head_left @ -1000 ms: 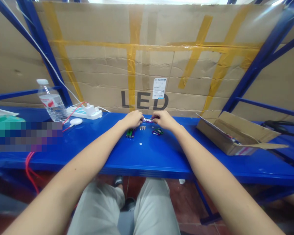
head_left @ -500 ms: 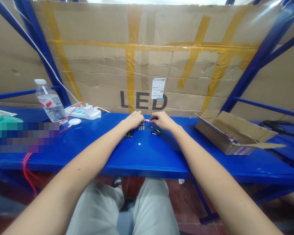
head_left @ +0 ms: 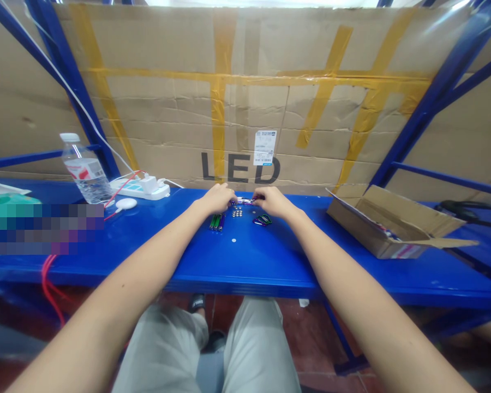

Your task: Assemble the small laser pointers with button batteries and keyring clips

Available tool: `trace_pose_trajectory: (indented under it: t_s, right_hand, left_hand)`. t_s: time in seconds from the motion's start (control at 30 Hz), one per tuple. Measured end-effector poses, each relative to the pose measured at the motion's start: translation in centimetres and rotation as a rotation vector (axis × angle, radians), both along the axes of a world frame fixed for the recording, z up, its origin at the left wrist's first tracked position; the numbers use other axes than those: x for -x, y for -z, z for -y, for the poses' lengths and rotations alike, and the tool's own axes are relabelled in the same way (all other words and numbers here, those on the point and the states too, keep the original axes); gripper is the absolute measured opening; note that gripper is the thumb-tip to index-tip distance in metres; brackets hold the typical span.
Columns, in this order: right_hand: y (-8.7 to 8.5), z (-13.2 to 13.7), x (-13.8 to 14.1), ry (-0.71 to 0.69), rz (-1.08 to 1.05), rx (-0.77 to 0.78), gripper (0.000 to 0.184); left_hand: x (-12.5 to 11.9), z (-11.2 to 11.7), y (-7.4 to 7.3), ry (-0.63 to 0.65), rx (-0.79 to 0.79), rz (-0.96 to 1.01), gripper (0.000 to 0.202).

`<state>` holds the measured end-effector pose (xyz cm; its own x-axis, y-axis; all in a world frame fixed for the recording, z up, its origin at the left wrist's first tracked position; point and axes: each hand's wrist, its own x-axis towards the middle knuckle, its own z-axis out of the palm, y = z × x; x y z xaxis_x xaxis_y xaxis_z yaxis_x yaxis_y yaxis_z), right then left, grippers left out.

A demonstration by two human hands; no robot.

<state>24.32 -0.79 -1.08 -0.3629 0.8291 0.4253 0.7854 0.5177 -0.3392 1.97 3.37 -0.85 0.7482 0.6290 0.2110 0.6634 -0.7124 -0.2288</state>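
Head view shows small shiny parts (head_left: 244, 201) toward the back of the blue table (head_left: 262, 265), between the left hand (head_left: 218, 198) and the right hand (head_left: 272, 200). The fingers of both hands are bent near the two ends of these parts; whether they grasp or only touch, I cannot tell. In my judgement, light fingertip pressure is best, and the left wrist should avoid the round metal pieces (head_left: 237, 212) and the coloured tubes (head_left: 216, 222), which lie near it.
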Motion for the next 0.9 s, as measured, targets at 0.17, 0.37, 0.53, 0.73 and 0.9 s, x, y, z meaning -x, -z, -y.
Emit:
trace_pose_trajectory:
  t_s: [0.17, 0.37, 0.53, 0.73, 0.9]
  right_hand:
    - [0.6, -0.1, 0.5, -0.041, -0.015, -0.001, 0.007]
    - [1.0, 0.2, 1.3, -0.083, -0.037, 0.080, 0.010]
    - [1.1, 0.3, 1.5, -0.083, -0.003, 0.083, 0.011]
    - [1.5, 0.1, 1.8, -0.080, 0.036, 0.087, 0.013]
    - [1.7, -0.1, 1.8, -0.096, 0.061, 0.086, 0.014]
  left_hand:
    - [0.2, 0.2, -0.1, -0.022, 0.068, -0.006, 0.043]
    - [0.7, 0.4, -0.2, -0.066, 0.133, 0.049, 0.036]
    - [1.1, 0.2, 0.1, -0.050, 0.185, 0.114, 0.036]
    - [0.8, 0.5, 0.1, -0.056, 0.182, 0.072, 0.033]
    - [0.4, 0.8, 0.0, -0.061, 0.187, 0.057, 0.036]
